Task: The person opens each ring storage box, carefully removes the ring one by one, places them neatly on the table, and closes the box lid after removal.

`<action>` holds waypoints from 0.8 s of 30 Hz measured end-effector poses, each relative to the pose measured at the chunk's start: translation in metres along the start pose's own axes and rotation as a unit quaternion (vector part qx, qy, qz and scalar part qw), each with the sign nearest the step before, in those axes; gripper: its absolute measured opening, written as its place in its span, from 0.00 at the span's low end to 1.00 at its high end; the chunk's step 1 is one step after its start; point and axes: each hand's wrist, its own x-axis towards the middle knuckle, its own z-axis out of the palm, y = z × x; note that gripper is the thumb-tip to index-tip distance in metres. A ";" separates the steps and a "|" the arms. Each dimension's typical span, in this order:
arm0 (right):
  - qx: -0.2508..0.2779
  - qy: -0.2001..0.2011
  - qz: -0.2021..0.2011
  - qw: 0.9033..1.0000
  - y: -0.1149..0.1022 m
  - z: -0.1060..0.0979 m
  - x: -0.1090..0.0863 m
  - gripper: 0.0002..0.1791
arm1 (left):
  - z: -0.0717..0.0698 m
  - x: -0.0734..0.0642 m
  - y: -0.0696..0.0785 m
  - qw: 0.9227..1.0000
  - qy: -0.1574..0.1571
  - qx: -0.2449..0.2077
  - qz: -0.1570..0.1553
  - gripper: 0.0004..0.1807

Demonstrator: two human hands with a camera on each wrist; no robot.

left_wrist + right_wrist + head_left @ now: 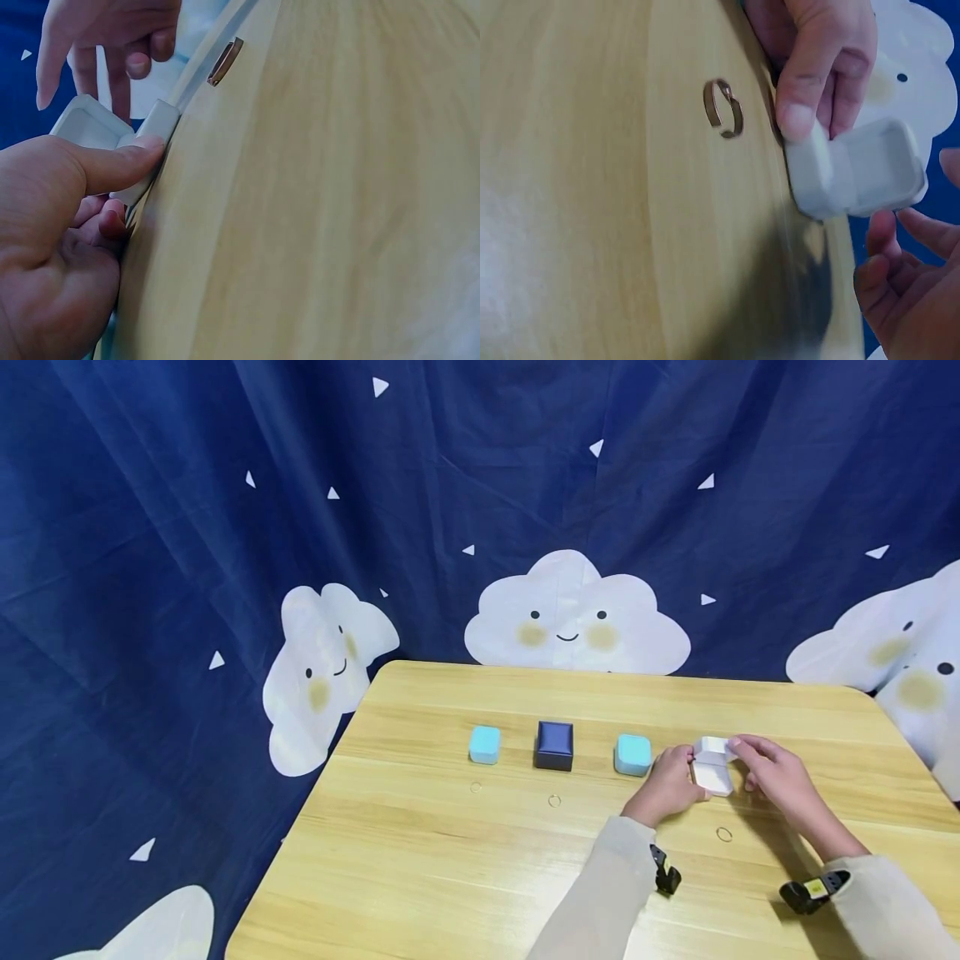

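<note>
A white ring box (pixel 712 777) stands on the table with its lid raised, and its hollow inside shows in the right wrist view. My left hand (pixel 670 783) grips the box base from the left, thumb (pixel 124 166) lying along the front edge. At the lid's right edge is my right hand (pixel 780 779), its fingertips touching or very near the lid (pixel 891 161); its fingers hang loosely in the left wrist view. A copper-coloured ring (pixel 711 105) lies on the table in front of the box. No ring is seen inside the box.
Left of the white box, a light blue box (pixel 633 755), a dark blue box (pixel 555 746) and another light blue box (pixel 484 745) stand in a row, all closed. Two thin rings lie in front of the left boxes. A dark blue cloud-print curtain (pixel 435 510) hangs behind the wooden table (pixel 420 860).
</note>
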 end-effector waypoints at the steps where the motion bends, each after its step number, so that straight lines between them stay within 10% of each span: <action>1: 0.012 -0.008 0.005 1.000 0.001 0.000 0.002 0.43 | 0.000 0.000 0.000 1.000 -0.001 0.000 0.000 0.36; 24: 0.053 -0.059 0.031 0.996 0.020 0.001 0.015 0.45 | -0.001 0.000 0.001 1.000 -0.005 0.007 0.000 0.36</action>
